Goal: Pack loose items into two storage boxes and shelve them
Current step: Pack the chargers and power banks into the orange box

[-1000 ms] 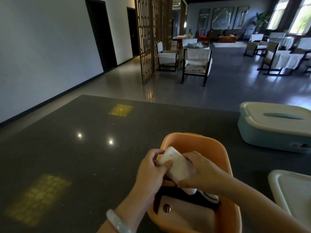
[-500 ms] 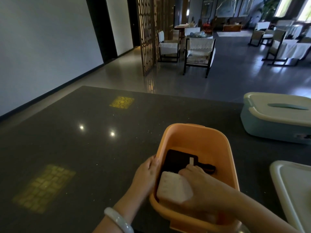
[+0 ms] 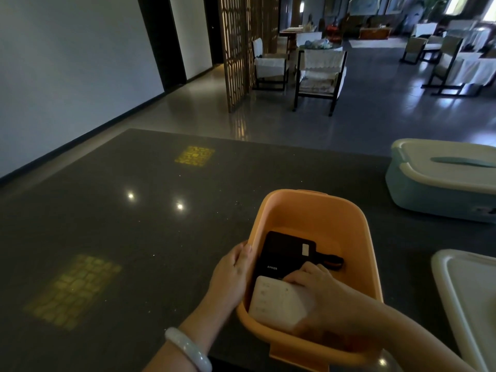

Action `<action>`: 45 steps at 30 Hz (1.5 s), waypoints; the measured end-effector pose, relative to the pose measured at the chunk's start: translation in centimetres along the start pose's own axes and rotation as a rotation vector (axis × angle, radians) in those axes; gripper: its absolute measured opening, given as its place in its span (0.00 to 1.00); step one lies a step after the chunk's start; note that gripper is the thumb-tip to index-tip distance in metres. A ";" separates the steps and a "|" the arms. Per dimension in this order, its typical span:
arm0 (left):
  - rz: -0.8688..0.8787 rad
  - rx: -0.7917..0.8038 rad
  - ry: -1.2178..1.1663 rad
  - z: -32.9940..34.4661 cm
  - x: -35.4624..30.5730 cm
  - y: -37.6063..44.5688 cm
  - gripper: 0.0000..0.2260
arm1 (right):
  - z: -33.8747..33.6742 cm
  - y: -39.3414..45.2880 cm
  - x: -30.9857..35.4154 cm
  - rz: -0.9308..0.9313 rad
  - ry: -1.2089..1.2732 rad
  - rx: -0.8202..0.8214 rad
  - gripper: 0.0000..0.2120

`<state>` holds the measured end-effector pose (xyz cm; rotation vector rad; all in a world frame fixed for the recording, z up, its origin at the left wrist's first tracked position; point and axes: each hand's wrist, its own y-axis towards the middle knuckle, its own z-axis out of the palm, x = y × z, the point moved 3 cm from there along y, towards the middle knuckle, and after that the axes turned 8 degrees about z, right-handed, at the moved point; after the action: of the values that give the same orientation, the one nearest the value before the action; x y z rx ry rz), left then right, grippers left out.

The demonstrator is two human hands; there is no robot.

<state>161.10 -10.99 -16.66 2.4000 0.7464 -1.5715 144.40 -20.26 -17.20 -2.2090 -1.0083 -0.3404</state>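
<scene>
The right hand reached into the open orange plastic storage box, its fingers curled down over the far edge of a white rounded-corner rectangular device, which lay tilted against the box's near wall at about 7 o'clock of the interior. Whether the fingers pinched the device or only pressed on it could not be told. Just beyond their tips, toward 12 o'clock, lay a flat matte black power bank with a short strap, flat on the box floor. The left hand, a pale smooth bangle on its wrist, wrapped the box's left rim, fingers together, at 9 o'clock. The box sat near the front edge of a dark speckled polished stone table, with broad bare surface toward 10 o'clock. At 2 o'clock, well apart, stood a lidded teal plastic box; at 4 o'clock lay a loose white plastic lid.
</scene>
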 end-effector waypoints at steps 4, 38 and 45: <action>0.012 0.001 -0.009 0.0 -0.1 0.0 0.11 | 0.0 0.0 0.0 -0.004 0.014 0.008 0.37; 0.060 -0.146 0.518 -8.8 2.5 -0.4 0.18 | -9.9 5.6 10.4 -0.213 -0.225 -0.278 0.23; -0.180 -0.335 1.058 -18.9 6.3 -7.5 0.21 | -3.6 12.0 24.5 -0.516 -0.603 -0.081 0.24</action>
<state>174.64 5.16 -13.30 2.8076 1.2607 -0.0309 169.82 -14.45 -8.40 -2.1361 -1.9264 0.0826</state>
